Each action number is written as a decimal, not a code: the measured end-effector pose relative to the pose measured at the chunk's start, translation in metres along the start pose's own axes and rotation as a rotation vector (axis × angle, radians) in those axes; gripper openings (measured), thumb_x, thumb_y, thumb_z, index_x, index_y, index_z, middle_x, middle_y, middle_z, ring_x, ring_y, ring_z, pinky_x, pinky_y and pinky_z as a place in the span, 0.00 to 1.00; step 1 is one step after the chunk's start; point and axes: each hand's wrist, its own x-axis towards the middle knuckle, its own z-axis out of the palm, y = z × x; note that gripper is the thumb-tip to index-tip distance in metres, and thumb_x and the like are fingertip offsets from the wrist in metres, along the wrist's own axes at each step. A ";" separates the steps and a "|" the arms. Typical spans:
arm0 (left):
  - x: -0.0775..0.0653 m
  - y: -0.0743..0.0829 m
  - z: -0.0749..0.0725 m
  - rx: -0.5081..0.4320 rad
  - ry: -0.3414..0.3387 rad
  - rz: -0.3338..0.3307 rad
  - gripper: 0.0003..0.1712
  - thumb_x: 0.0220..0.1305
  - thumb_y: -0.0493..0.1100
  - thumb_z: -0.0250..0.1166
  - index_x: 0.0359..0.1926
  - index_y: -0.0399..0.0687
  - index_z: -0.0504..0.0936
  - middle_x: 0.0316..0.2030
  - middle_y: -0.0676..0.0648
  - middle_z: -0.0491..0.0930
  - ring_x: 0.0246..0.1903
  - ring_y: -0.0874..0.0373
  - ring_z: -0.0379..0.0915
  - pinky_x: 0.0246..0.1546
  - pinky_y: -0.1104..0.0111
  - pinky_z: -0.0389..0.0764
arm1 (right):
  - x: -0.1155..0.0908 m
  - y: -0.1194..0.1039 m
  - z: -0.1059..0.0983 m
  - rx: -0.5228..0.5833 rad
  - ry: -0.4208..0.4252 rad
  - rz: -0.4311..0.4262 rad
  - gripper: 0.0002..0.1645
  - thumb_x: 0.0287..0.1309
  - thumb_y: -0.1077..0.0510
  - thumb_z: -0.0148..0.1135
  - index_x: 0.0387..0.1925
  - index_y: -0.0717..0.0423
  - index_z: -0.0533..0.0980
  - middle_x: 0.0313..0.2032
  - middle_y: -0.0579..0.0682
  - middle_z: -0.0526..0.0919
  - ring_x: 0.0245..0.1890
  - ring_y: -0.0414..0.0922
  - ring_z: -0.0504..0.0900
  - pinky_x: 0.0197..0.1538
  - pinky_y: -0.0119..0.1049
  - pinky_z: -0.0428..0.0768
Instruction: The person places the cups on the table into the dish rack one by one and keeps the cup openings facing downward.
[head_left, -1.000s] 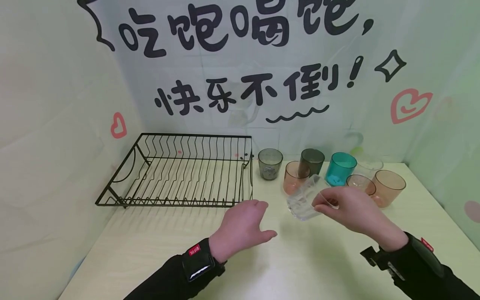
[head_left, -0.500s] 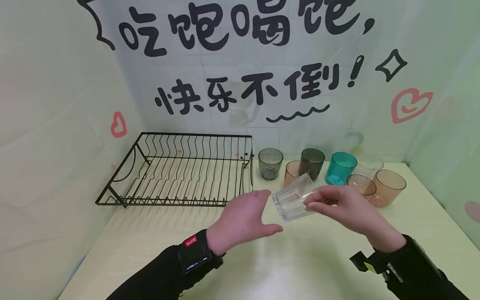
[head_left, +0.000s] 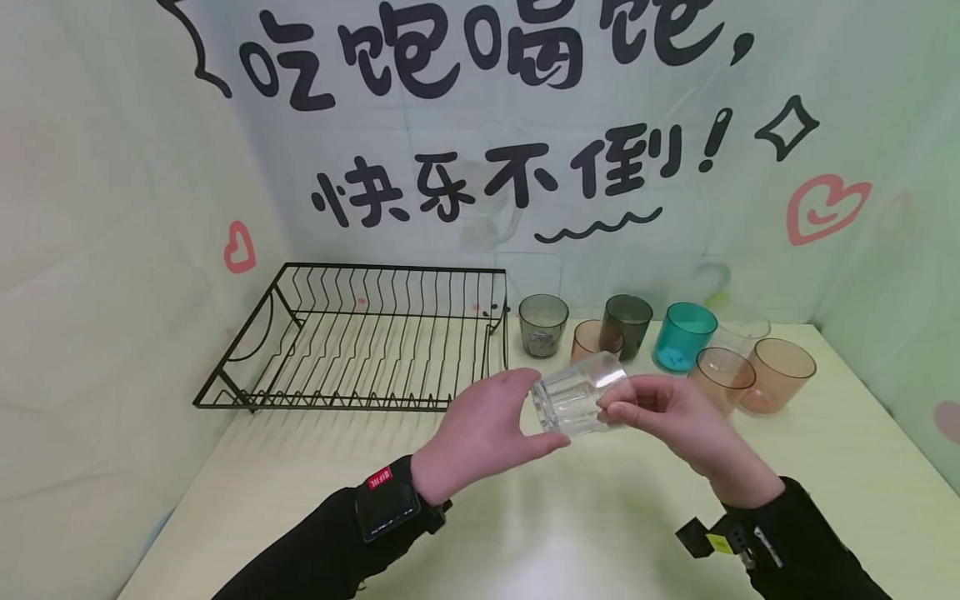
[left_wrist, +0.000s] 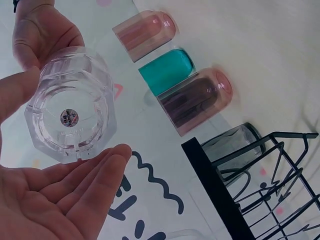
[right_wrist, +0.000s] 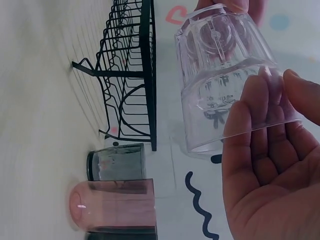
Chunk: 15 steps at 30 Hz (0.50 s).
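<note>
Clear cup [head_left: 573, 398] is pinched in your right hand [head_left: 686, 427], left hand [head_left: 483, 435] uncurled by its base, looks mid-handover, so curl left next.

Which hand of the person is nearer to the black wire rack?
Left. The left hand is by the front right corner of the black wire rack; the right hand is farther right, holding the clear glass.

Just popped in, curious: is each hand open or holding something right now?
Left hand: open at the base of the clear glass; touch unclear.
Right hand: holding it near the rim.
</note>
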 end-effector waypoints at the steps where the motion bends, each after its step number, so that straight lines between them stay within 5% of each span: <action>1: 0.000 -0.001 0.000 -0.006 0.008 0.000 0.30 0.51 0.60 0.75 0.49 0.49 0.78 0.34 0.58 0.78 0.27 0.64 0.71 0.25 0.73 0.73 | 0.000 0.002 0.001 0.022 -0.002 -0.004 0.12 0.64 0.63 0.64 0.42 0.72 0.79 0.36 0.51 0.84 0.35 0.44 0.82 0.45 0.35 0.82; 6: -0.002 -0.002 0.002 -0.055 0.065 0.011 0.31 0.53 0.57 0.75 0.52 0.46 0.78 0.40 0.54 0.81 0.31 0.63 0.73 0.29 0.71 0.74 | 0.001 0.015 0.006 0.172 -0.022 -0.055 0.06 0.67 0.65 0.59 0.41 0.64 0.81 0.35 0.45 0.85 0.37 0.41 0.82 0.47 0.33 0.81; 10: -0.003 -0.003 0.004 -0.104 0.124 0.022 0.31 0.53 0.56 0.75 0.53 0.44 0.78 0.39 0.53 0.79 0.34 0.61 0.73 0.31 0.71 0.74 | 0.001 0.025 0.011 0.347 -0.045 -0.102 0.12 0.70 0.66 0.55 0.41 0.50 0.83 0.36 0.44 0.85 0.38 0.39 0.82 0.49 0.30 0.79; 15: -0.002 -0.002 0.005 -0.168 0.188 0.011 0.35 0.53 0.54 0.75 0.57 0.40 0.75 0.44 0.49 0.77 0.38 0.58 0.72 0.35 0.68 0.76 | 0.002 0.034 0.019 0.586 -0.089 -0.088 0.14 0.72 0.64 0.52 0.43 0.48 0.84 0.38 0.44 0.85 0.41 0.39 0.81 0.54 0.30 0.78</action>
